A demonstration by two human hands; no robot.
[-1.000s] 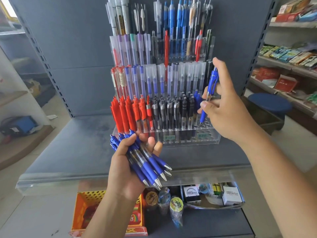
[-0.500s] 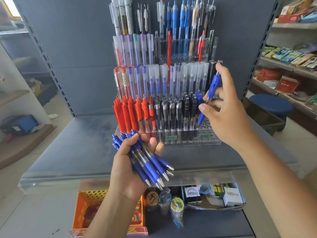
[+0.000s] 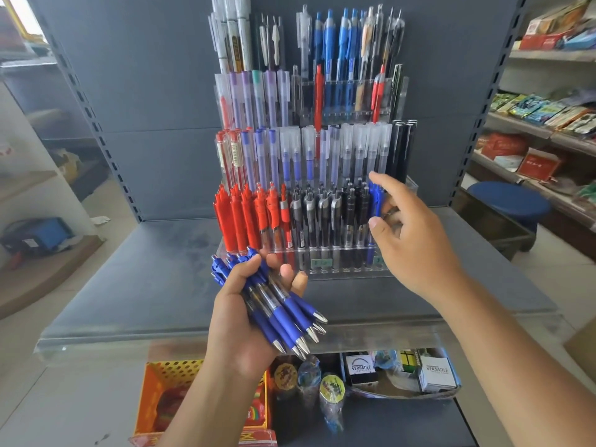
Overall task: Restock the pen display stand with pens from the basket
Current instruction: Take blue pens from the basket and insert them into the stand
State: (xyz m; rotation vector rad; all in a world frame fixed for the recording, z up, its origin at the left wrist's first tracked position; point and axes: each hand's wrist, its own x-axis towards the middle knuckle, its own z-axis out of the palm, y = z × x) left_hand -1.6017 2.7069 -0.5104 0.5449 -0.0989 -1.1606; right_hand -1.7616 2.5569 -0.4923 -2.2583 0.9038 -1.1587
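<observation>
Soft daylight is coming in from the upper left, the right hand [image 3: 416,240] is blurring slightly, and the grey perforated shelf uprights [image 3: 95,124] are bowing at the edges.

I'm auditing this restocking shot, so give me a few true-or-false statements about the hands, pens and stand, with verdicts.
1. The left hand holds a bundle of blue pens. True.
2. The red pens fill the right end of the display stand bottom row. False: they stand at its left end.
3. Slotted blue pens stand right of the black pens. True.
4. The right hand grips a red pen. False: its fingers are spread beside the slotted blue pens.
5. The orange basket sits beside the stand. False: it lies below the shelf edge.
</observation>
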